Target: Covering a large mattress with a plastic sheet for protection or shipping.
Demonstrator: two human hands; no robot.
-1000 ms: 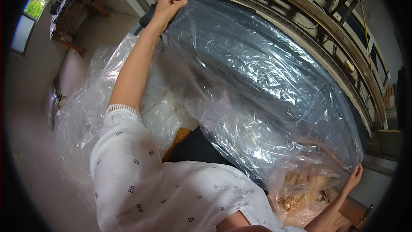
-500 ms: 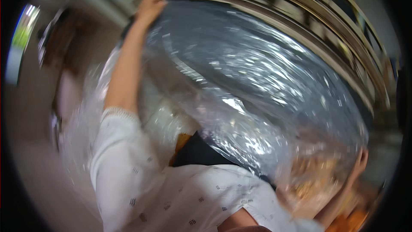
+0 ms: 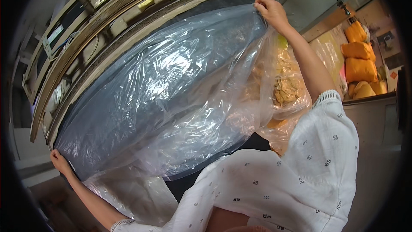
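Stretching clear plastic sheet over dark slab's upper face. Left hand pinches lower-left edge, right hand pinches upper-right corner, fingers clamped. Film light, limp, slippery, probably tears easily; grip bunched edges. Orange sacks behind.

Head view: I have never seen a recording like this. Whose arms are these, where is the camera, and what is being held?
The camera sits on a person's head and looks down through a fisheye lens, so straight edges bend. Both bare arms belong to that person. The left hand grips one end of a big clear plastic sheet; the right hand grips the other end, held wide apart. The sheet is spread over a dark surface beside a wooden frame. Orange sacks are stacked at the right, and more clear plastic holding yellowish material hangs below the right arm.
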